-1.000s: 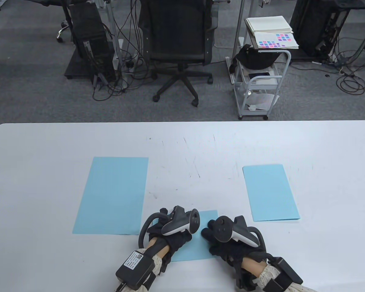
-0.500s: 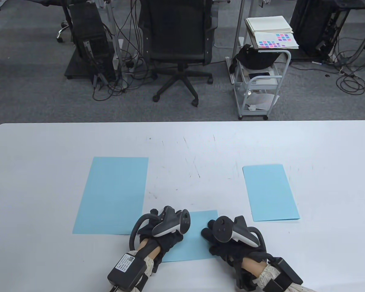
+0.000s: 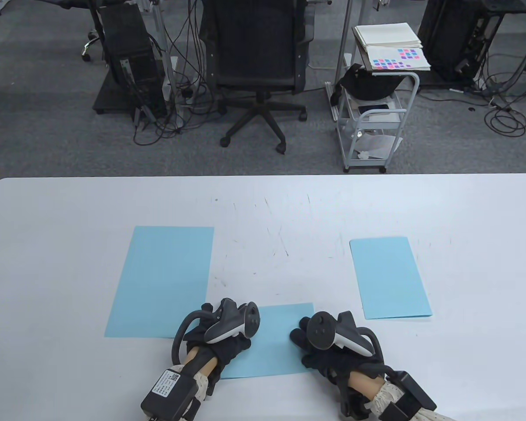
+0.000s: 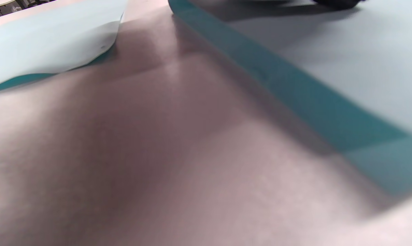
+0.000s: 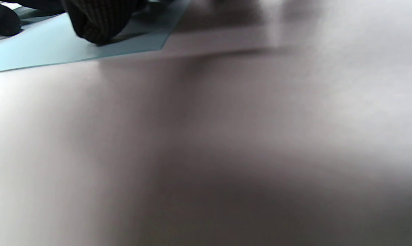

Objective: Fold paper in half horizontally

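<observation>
A small folded light-blue paper (image 3: 272,340) lies near the table's front edge between my hands. My left hand (image 3: 228,346) rests palm down on its left end, its fingers mostly hidden under the tracker. My right hand (image 3: 304,340) presses down on the paper's right end. In the right wrist view a gloved fingertip (image 5: 98,24) presses on the paper (image 5: 38,48). The left wrist view shows the paper's edge (image 4: 294,89) close up and no fingers.
A larger unfolded blue sheet (image 3: 162,283) lies to the left, and it also shows in the left wrist view (image 4: 48,41). A folded blue sheet (image 3: 390,278) lies to the right. The white table (image 3: 267,210) is scuffed in the middle. A chair and cart stand beyond its far edge.
My left hand has slid to the left along the folded paper, uncovering more of its middle. My right hand and the paper have stayed in place.
</observation>
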### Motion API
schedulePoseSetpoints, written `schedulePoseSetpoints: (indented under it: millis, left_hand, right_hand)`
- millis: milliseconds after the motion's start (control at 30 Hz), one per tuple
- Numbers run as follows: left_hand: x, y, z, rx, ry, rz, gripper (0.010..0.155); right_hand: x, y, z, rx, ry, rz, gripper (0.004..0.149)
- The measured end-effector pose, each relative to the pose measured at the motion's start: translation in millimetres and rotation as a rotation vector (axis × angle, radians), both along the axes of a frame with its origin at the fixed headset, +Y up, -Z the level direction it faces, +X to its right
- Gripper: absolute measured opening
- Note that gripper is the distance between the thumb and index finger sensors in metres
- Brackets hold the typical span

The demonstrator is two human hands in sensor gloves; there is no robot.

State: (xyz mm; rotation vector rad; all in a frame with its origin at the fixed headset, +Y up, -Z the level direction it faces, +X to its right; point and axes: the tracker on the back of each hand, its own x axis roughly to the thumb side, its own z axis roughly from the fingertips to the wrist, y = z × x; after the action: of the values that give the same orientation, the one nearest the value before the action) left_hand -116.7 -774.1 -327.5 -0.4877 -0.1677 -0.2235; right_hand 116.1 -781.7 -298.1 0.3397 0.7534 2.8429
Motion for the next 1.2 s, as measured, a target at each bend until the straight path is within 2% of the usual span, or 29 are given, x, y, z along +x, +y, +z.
schedulePoseSetpoints:
  millis: [1200]
  left_hand:
    - [-48,-1,5,0.009,0.11,0.042,0.063]
  right_hand:
    - [1,0,1,-0.001,-0.001,0.0,0.063]
